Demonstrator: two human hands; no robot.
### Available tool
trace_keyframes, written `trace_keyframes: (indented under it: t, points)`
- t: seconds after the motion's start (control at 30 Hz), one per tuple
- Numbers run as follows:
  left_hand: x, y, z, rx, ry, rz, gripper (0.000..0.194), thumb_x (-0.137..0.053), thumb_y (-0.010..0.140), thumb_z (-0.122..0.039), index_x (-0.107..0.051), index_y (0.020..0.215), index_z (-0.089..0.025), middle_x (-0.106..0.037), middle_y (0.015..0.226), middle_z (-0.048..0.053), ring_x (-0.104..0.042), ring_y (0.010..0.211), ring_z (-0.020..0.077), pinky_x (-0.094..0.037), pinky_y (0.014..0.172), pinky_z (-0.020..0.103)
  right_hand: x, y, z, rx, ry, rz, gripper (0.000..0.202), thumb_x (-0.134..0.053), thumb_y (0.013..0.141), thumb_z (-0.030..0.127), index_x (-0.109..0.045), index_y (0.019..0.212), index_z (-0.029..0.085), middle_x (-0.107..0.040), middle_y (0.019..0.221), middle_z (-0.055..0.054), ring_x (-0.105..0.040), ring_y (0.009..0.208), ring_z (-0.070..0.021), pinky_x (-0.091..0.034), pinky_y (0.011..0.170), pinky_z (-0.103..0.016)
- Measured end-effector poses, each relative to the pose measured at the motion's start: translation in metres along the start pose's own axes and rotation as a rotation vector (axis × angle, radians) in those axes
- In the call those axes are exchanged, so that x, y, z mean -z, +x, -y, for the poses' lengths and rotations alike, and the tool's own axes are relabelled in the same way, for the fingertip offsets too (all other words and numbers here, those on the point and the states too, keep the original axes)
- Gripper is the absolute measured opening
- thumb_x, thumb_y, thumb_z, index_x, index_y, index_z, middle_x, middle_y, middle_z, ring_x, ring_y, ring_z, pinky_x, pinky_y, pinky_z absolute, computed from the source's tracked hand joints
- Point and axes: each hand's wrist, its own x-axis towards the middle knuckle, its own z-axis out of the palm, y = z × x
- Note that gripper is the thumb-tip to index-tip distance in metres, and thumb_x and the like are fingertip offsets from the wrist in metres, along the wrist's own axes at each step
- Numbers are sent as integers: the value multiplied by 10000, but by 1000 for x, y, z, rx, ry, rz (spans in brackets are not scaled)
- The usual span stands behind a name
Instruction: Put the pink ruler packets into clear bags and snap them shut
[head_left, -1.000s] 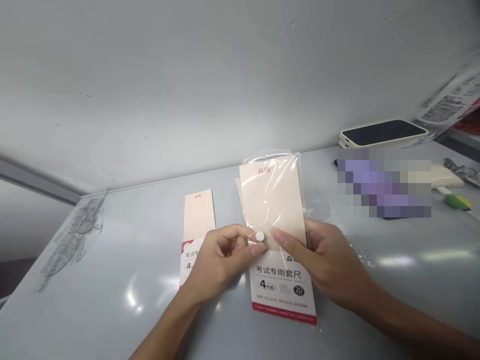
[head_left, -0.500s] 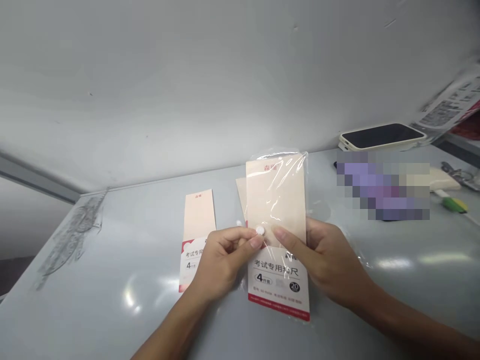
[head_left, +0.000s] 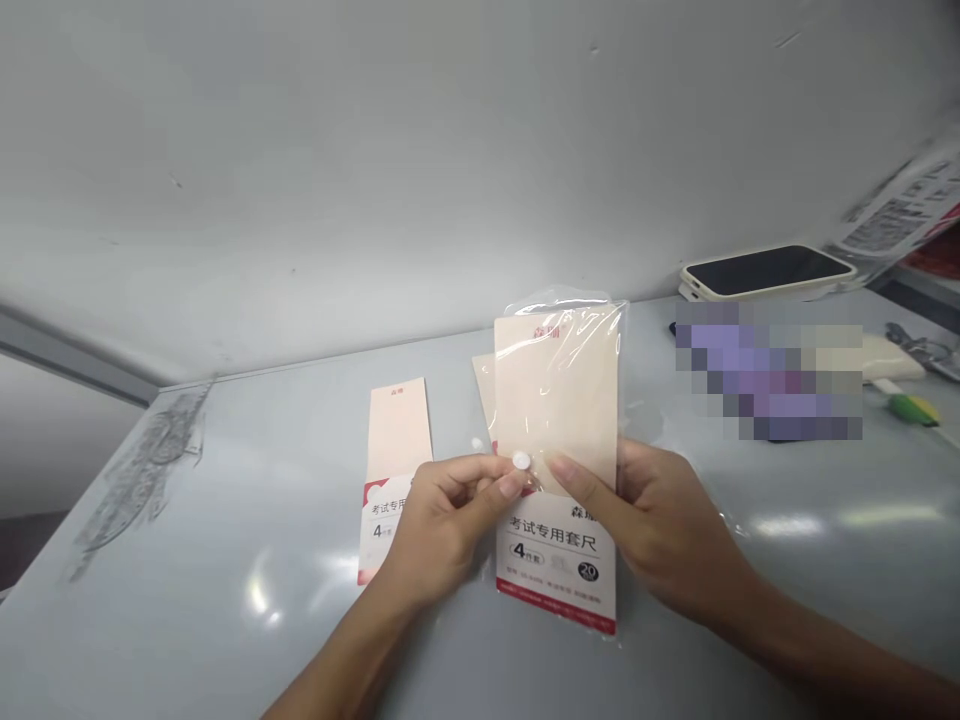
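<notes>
A beige card with a white and red printed lower part point(head_left: 555, 400) stands upright inside a clear plastic pouch point(head_left: 559, 296). My right hand point(head_left: 660, 510) grips the pouch at its right edge, thumb on the front and fingers behind. A small white round button point(head_left: 521, 460) sits at the fingertips of my left hand point(head_left: 450, 520), whose thumb and forefinger are closed at the pouch's left side. Left of it lies a similar card point(head_left: 399, 430), partly covered by my left hand. Another beige card point(head_left: 485, 385) shows behind the pouch.
A phone in a pale case point(head_left: 769, 272) rests at the back right. In front of it is a blurred purple item point(head_left: 757, 370), with a green and yellow object point(head_left: 913, 409) and cables beside it. Dark scribbles mark the table point(head_left: 262, 430) at left.
The pouch has tilted slightly, its top shifting a little up and to the right and its lower edge rising. Both hands keep nearly the same places.
</notes>
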Motion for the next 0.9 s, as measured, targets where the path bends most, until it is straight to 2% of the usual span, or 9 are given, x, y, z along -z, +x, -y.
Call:
trace_keyframes:
  t: [0.27, 0.43, 0.53, 0.63, 0.7, 0.8, 0.9]
  points:
    - [-4, 1, 3, 34, -47, -68, 193, -583, 766, -313, -676, 790, -146, -644, 680, 43, -583, 670, 145, -443, 629, 272, -2, -1, -4, 36, -106, -76, 294, -529, 760, 459, -548, 633, 194, -624, 590, -24, -589, 547, -185, -429, 426, -260]
    - [-8, 2, 4, 71, 30, -200, 206, -597, 741, -328, -635, 657, -144, -606, 612, 17, -542, 593, 117, -412, 555, 234, -4, -1, -9, 51, -121, -71, 287, -524, 767, 460, -548, 655, 197, -624, 609, -24, -591, 566, -187, -442, 453, -269]
    - [-8, -1, 3, 21, 170, -226, 222, -584, 746, -354, -629, 671, -150, -512, 530, -12, -460, 517, 90, -362, 503, 221, -2, 0, -9, 30, -57, -35, 271, -523, 773, 455, -544, 691, 198, -616, 610, -23, -612, 626, -208, -475, 501, -286]
    - [-6, -3, -2, -100, 294, -291, 194, -578, 753, -366, -623, 817, -189, -352, 482, -59, -358, 471, 72, -315, 479, 210, 1, 4, -6, 24, 58, 9, 241, -526, 781, 433, -556, 787, 193, -631, 649, -21, -628, 665, -211, -502, 549, -299]
    - [-4, -4, -6, -130, 307, -316, 208, -534, 784, -379, -593, 883, -205, -379, 525, -54, -383, 503, 79, -335, 507, 212, 2, 6, -3, 31, 123, 59, 241, -526, 790, 409, -552, 882, 188, -651, 713, -24, -634, 662, -196, -511, 555, -297]
    - [-2, -2, -9, -81, 264, -220, 224, -488, 807, -396, -563, 826, -186, -495, 618, -18, -457, 570, 96, -366, 546, 225, 4, 9, 1, 39, 173, 128, 278, -526, 798, 370, -521, 1007, 186, -666, 830, -43, -642, 693, -187, -524, 574, -301]
    - [-1, 1, -4, -48, 195, -124, 226, -510, 793, -400, -539, 787, -176, -507, 612, -21, -466, 565, 95, -355, 535, 218, 4, 10, 1, 66, 228, 142, 322, -550, 788, 335, -491, 1071, 192, -658, 935, -63, -642, 779, -196, -534, 637, -322]
